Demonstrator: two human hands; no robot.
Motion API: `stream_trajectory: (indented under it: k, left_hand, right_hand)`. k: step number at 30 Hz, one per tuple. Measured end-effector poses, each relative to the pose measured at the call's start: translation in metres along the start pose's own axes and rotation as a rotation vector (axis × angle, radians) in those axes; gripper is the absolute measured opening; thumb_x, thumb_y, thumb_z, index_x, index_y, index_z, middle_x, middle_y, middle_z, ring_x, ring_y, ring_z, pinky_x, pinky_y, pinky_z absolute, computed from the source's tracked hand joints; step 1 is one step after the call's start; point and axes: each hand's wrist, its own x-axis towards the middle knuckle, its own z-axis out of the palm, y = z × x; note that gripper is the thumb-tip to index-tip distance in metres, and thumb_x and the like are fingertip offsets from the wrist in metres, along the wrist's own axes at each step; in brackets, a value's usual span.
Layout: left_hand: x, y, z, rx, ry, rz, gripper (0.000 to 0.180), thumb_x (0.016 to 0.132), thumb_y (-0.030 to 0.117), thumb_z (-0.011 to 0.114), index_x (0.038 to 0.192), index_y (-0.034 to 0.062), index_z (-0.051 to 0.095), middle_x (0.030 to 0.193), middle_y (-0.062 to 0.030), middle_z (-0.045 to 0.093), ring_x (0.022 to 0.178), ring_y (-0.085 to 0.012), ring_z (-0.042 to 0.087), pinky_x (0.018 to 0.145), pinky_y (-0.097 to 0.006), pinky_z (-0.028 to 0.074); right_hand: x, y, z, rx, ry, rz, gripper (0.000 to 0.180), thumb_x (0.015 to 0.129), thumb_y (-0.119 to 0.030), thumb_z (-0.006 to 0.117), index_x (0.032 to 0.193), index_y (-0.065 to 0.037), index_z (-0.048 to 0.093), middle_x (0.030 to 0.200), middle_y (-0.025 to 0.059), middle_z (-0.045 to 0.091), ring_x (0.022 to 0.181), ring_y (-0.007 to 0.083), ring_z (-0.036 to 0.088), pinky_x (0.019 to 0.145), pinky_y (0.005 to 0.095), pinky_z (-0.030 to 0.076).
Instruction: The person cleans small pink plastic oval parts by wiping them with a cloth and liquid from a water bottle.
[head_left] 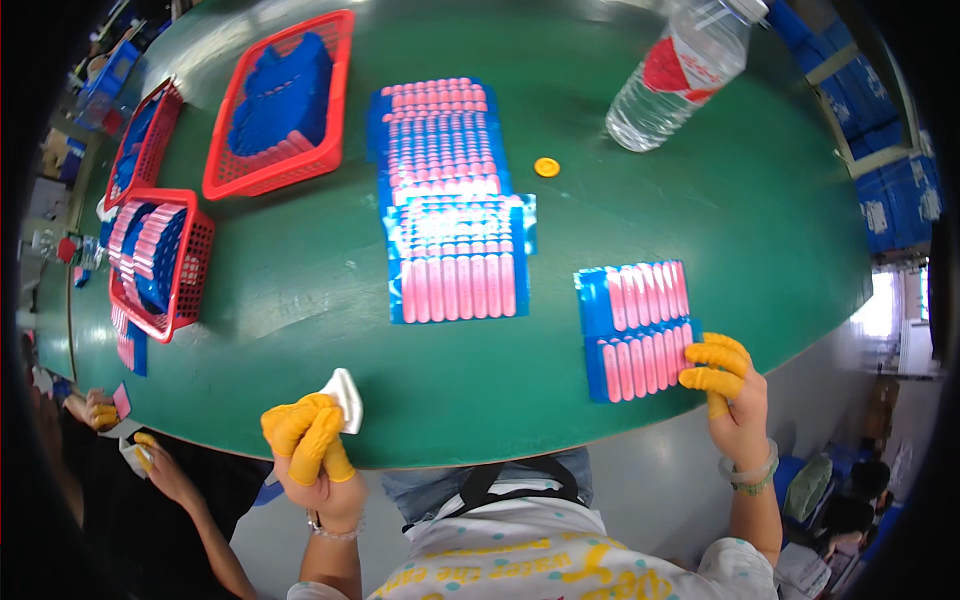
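Yellow finger cots cover the fingers of both my hands. In my left hand [312,445], near the table's front edge, a folded white cloth [346,402] is pinched. My right hand [728,390] has its fingers apart and slightly bent, the tips at the right edge of a blue sheet [597,318] bearing two rows of pink rounded strips. That sheet lies at the front right of the table. Left of it, at the middle, overlapping blue sheets with pink strips [458,285] form a shiny stack running away from me.
The green table [560,380] also bears a clear water bottle [680,80] and a small yellow disc [546,168]. At left stand red baskets [340,100] of blue sheets, one filled with pink-striped pieces [205,250]. A co-worker's hand [165,470] holds a white cloth at lower left.
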Motion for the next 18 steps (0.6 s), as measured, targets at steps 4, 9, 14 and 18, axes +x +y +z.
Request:
stream_trajectory:
  k: [4,9,14,18]
  left_hand:
    - [0.007,0.007,0.005,-0.082,-0.017,0.009,0.016,0.091,-0.002,0.063,0.107,-0.0002,0.066,0.109,-0.0144,0.063,0.099,-0.0294,0.059,0.088,-0.039,0.048]
    - [0.012,0.020,0.008,-0.211,0.098,-0.045,0.017,0.087,-0.002,0.067,0.104,0.0018,0.067,0.104,-0.0152,0.065,0.090,-0.0303,0.064,0.081,-0.039,0.050]
    - [0.018,0.037,0.025,-0.566,0.017,-0.180,0.026,0.086,-0.003,0.070,0.111,-0.0005,0.065,0.110,-0.0144,0.061,0.099,-0.0277,0.063,0.082,-0.036,0.051]
    - [0.023,0.052,0.032,-0.667,0.016,-0.150,0.026,0.083,-0.005,0.074,0.108,0.0002,0.069,0.106,-0.0125,0.064,0.091,-0.0232,0.065,0.071,-0.028,0.052]
  right_hand:
    - [-0.003,-0.012,0.000,-0.015,-0.016,0.079,0.038,0.072,0.016,0.053,0.091,-0.008,0.075,0.113,0.0108,0.070,0.113,0.0365,0.060,0.091,0.0380,0.050]
    - [-0.005,-0.017,-0.008,-0.109,0.023,0.026,0.034,0.076,0.011,0.060,0.101,-0.008,0.074,0.116,0.0115,0.069,0.117,0.0358,0.059,0.095,0.0396,0.049]
    - [0.041,-0.063,-0.005,0.185,-0.002,0.033,0.073,0.071,-0.021,0.087,0.134,-0.003,0.056,0.132,0.0144,0.061,0.120,0.0320,0.057,0.101,0.0409,0.045]
    - [0.107,-0.124,0.041,0.648,-0.285,-0.110,0.086,0.067,-0.031,0.092,0.138,-0.004,0.053,0.134,0.0130,0.059,0.122,0.0282,0.056,0.098,0.0383,0.047]
